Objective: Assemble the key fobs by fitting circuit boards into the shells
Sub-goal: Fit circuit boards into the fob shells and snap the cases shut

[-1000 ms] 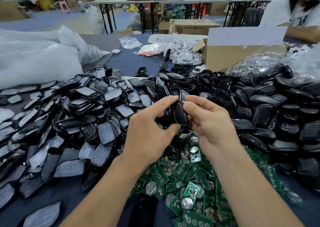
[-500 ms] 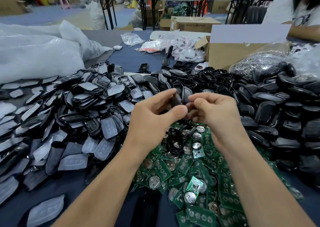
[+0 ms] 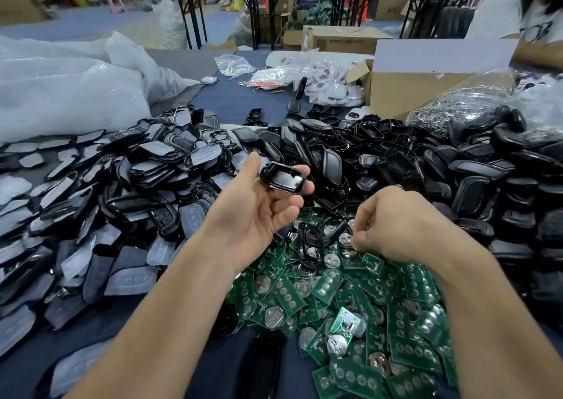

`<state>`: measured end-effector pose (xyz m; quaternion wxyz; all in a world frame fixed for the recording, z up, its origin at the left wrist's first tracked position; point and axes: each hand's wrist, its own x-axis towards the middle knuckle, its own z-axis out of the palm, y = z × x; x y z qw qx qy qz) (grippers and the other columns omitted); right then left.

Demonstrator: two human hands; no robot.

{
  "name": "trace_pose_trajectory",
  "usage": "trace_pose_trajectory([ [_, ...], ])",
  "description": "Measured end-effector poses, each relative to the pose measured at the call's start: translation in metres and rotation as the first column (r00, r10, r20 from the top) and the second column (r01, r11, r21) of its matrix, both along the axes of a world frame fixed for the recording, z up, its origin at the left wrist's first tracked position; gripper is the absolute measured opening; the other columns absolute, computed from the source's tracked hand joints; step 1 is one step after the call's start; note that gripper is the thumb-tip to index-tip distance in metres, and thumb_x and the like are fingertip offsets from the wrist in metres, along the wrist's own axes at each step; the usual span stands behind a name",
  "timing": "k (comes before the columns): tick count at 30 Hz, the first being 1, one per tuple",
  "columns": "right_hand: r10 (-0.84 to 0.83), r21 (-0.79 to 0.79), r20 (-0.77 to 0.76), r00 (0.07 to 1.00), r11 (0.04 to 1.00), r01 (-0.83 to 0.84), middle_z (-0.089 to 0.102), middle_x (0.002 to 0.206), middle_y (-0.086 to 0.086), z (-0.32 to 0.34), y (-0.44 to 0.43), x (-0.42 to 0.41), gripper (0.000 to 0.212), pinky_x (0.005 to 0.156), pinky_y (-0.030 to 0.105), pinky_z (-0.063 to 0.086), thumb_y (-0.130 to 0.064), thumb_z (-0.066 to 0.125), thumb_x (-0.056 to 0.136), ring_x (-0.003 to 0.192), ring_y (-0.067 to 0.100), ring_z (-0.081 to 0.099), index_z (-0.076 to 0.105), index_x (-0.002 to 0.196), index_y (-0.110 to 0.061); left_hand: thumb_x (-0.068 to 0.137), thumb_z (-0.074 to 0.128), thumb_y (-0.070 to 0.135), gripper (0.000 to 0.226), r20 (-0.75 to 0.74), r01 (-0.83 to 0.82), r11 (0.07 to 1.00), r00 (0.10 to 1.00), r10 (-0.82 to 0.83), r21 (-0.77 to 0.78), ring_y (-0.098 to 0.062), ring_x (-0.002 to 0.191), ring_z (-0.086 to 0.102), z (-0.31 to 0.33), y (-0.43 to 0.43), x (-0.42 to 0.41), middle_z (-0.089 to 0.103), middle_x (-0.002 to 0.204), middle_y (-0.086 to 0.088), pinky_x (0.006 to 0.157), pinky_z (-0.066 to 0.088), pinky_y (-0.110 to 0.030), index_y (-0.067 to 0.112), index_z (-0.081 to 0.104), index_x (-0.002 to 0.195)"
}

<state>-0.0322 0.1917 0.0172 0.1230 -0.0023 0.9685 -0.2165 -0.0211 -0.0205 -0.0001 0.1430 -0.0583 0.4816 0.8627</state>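
My left hand (image 3: 256,212) is palm up, fingertips holding a black shell (image 3: 283,180) up over the piles. My right hand (image 3: 393,225) is down on the green circuit boards (image 3: 350,292), fingers curled. Can't tell if it's actually got one.

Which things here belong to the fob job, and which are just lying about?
Job: shell in left hand; circuit boards beneath right hand; shell pile.
Lying about: plastic sacks; cardboard box; bagged white fobs.
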Motion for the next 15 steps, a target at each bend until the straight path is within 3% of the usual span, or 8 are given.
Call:
trace_pose_trajectory([
  [3, -0.063, -0.043, -0.050, 0.997, 0.997, 0.061, 0.071, 0.059, -0.010, 0.001, 0.008, -0.002, 0.022, 0.061, 0.028, 0.053, -0.043, 0.087, 0.078, 0.064, 0.012, 0.069, 0.075, 0.063, -0.033, 0.112, 0.030, 0.050, 0.072, 0.027, -0.026, 0.999, 0.999, 0.027, -0.035, -0.005, 0.048, 0.052, -0.004, -0.001, -0.002, 0.068, 0.073, -0.005, 0.040, 0.046, -0.015, 0.005, 0.083, 0.099],
  [5, -0.041, -0.023, -0.001, 0.999, 0.999, 0.041, 0.069, 0.056, -0.014, 0.003, 0.012, 0.000, 0.019, 0.058, 0.026, 0.050, -0.049, 0.088, 0.073, 0.065, 0.009, 0.066, 0.075, 0.064, -0.037, 0.111, 0.041, 0.038, 0.051, 0.034, -0.044, 0.993, 0.998, 0.048, -0.112, -0.005, 0.046, 0.047, -0.005, -0.001, -0.002, 0.063, 0.069, -0.003, 0.038, 0.040, -0.015, 0.002, 0.077, 0.109],
  [9, 0.026, -0.005, 0.053, 0.998, 1.000, -0.026, 0.065, 0.050, -0.012, 0.001, 0.012, 0.000, 0.014, 0.051, 0.022, 0.042, -0.030, 0.089, 0.074, 0.050, 0.005, 0.059, 0.076, 0.069, -0.028, 0.103, 0.060, 0.015, 0.019, -0.075, -0.163, 0.930, 0.986, 0.146, -0.328, -0.008, 0.044, 0.047, -0.010, 0.005, -0.001, 0.062, 0.063, -0.003, 0.038, 0.037, -0.018, 0.006, 0.072, 0.113],
  [12, 0.024, -0.273, -0.023, 0.999, 0.962, -0.029, 0.068, 0.057, -0.006, 0.005, 0.013, -0.001, 0.017, 0.056, 0.027, 0.048, -0.015, 0.086, 0.079, 0.049, 0.006, 0.055, 0.075, 0.070, -0.024, 0.093, 0.071, 0.014, 0.010, -0.230, -0.310, 0.794, 0.948, 0.219, -0.522, -0.012, 0.039, 0.046, -0.016, 0.010, -0.001, 0.063, 0.058, -0.002, 0.037, 0.036, -0.020, 0.021, 0.077, 0.095],
  [14, -0.028, -0.494, -0.136, 0.990, 0.868, -0.043, 0.071, 0.064, -0.003, 0.006, 0.010, -0.001, 0.017, 0.061, 0.027, 0.050, -0.009, 0.081, 0.083, 0.056, 0.006, 0.058, 0.073, 0.073, -0.019, 0.081, 0.075, 0.025, 0.006, -0.286, -0.351, 0.747, 0.932, 0.221, -0.565, -0.016, 0.045, 0.047, -0.017, 0.012, -0.001, 0.061, 0.059, 0.002, 0.046, 0.041, -0.023, 0.022, 0.078, 0.086],
  [15, -0.068, -0.595, -0.164, 0.984, 0.803, -0.043, 0.070, 0.063, -0.002, 0.006, 0.005, -0.001, 0.016, 0.059, 0.024, 0.049, -0.006, 0.079, 0.085, 0.054, 0.006, 0.058, 0.071, 0.075, -0.016, 0.074, 0.075, 0.032, 0.018, -0.308, -0.363, 0.733, 0.926, 0.216, -0.575, -0.018, 0.051, 0.050, -0.017, 0.013, -0.001, 0.059, 0.061, 0.002, 0.053, 0.045, -0.028, 0.016, 0.075, 0.083],
])
